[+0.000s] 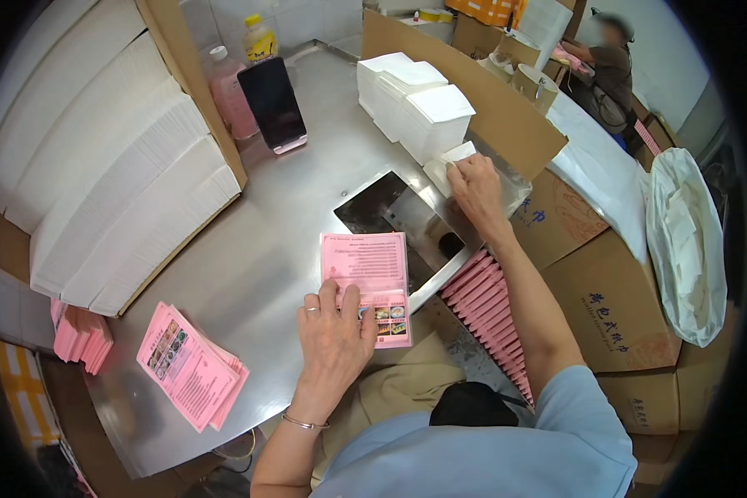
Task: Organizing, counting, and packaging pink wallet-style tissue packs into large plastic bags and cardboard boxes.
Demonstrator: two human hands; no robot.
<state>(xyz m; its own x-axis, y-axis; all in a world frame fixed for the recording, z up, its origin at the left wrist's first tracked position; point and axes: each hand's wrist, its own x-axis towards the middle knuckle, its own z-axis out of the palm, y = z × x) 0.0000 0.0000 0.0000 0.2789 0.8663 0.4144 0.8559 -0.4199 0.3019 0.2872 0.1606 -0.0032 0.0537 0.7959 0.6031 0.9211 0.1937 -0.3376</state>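
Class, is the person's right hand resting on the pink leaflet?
No: the right hand touches a white packet; the left hand presses the pink leaflet.

Steel tabletop (249, 249) w/ a dark phone (272, 104) propped upright at the back, pink bottle (228, 91) & yellow-capped bottle (259, 37) just behind it. Big cardboard box (100, 141) on the left, packed w/ rows of white sheets. Loose pile of pink leaflets (189, 365) near the front-left edge. Brown cartons (614, 307) stacked at right, white plastic bag (681, 241) beside them. Another person (606, 66) far back.
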